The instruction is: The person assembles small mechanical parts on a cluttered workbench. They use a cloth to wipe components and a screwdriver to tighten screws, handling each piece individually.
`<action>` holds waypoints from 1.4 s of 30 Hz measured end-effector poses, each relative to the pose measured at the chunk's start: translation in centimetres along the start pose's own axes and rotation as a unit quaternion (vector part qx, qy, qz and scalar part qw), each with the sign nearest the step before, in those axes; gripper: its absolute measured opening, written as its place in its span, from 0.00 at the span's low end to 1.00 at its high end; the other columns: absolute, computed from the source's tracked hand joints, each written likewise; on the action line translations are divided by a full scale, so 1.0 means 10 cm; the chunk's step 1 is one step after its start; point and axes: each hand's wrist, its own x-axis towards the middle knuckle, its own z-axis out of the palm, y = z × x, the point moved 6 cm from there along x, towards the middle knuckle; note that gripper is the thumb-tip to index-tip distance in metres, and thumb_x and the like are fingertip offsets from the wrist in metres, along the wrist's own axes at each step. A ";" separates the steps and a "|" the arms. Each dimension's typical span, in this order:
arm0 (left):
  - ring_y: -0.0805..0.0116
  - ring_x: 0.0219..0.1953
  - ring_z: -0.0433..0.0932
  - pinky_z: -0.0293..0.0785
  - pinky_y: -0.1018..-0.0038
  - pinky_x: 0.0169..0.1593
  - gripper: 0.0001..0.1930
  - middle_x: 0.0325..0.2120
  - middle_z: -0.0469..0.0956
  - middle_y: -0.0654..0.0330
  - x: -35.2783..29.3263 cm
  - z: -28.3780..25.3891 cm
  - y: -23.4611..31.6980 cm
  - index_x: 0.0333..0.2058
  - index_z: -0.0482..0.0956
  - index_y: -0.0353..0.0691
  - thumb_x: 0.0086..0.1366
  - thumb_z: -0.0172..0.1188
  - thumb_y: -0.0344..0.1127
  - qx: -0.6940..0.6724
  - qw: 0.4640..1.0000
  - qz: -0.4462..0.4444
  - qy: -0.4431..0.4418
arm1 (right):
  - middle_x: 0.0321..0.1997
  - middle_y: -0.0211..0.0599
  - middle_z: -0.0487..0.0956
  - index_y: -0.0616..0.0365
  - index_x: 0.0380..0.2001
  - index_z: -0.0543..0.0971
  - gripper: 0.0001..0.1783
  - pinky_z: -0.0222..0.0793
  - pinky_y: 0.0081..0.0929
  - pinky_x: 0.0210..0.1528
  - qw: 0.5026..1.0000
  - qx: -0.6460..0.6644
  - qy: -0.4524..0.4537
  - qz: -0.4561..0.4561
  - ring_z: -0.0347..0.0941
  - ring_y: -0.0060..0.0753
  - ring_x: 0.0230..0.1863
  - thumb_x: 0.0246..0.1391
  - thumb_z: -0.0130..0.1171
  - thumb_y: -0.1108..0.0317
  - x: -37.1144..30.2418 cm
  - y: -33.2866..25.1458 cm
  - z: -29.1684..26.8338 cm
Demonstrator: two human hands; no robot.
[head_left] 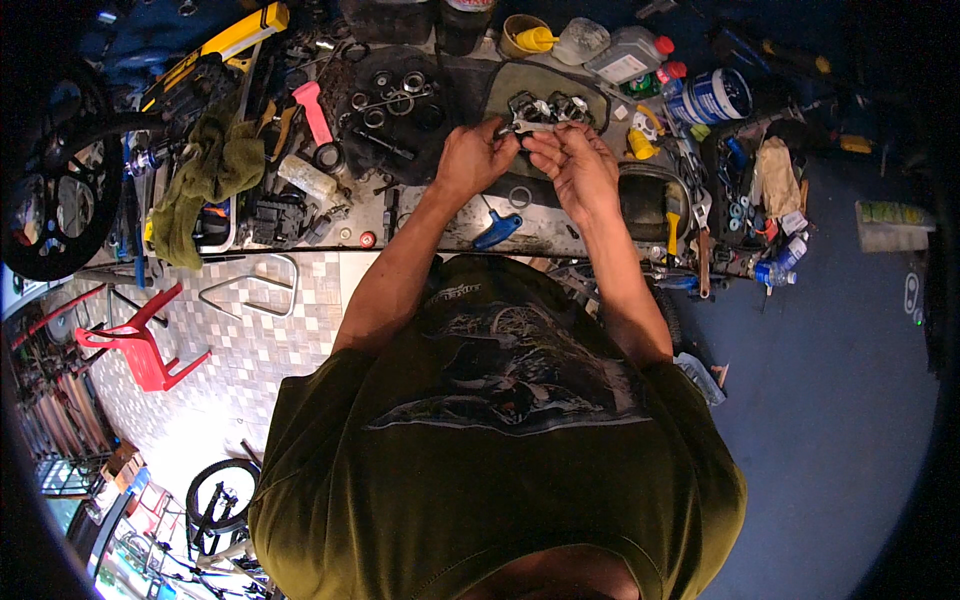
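My left hand (474, 162) and my right hand (578, 174) meet over the far middle of the cluttered workbench. The fingers of my right hand are closed on a flat silver metal piece (534, 127), whose exact kind I cannot make out. Thumb and fingers of my left hand are pinched at its left end, around something small and dark. Just beyond lie shiny metal parts (568, 106) on a dark green mat (598, 95). Nearer to me, between my forearms, are a blue-handled hex key (497, 231) and a metal ring (519, 196).
Rings and metal parts (402, 100) lie on a black cloth at left, near a pink-handled tool (314, 112) and a green rag (212, 175). Bottles (628, 58), a tub (712, 97), a yellow brush (673, 222) and an adjustable wrench (703, 245) crowd the right.
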 end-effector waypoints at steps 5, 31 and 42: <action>0.57 0.19 0.79 0.73 0.66 0.26 0.14 0.18 0.76 0.44 0.00 0.00 -0.01 0.37 0.78 0.28 0.60 0.62 0.36 0.002 1.000 -0.005 -0.015 | 0.42 0.51 0.81 0.60 0.41 0.71 0.09 0.81 0.34 0.44 0.994 0.077 0.035 0.063 0.81 0.48 0.47 0.66 0.47 0.66 -0.06 0.14 0.02; 0.42 0.23 0.79 0.76 0.56 0.30 0.16 0.16 0.75 0.44 0.04 0.10 -0.06 0.30 0.78 0.31 0.59 0.61 0.42 0.045 0.998 0.032 -0.021 | 0.27 0.27 0.74 0.52 0.43 0.84 0.15 0.64 0.24 0.28 0.849 -0.510 -0.096 -0.096 0.67 0.23 0.24 0.61 0.60 0.55 0.45 -0.44 0.77; 0.40 0.35 0.80 0.76 0.58 0.36 0.16 0.29 0.80 0.44 -0.04 0.14 -0.21 0.42 0.77 0.36 0.56 0.60 0.37 -0.041 0.993 0.104 -0.042 | 0.36 0.38 0.78 0.48 0.40 0.82 0.17 0.77 0.42 0.31 0.621 -0.712 -0.118 -0.306 0.80 0.50 0.33 0.53 0.65 0.51 -0.63 -0.38 1.16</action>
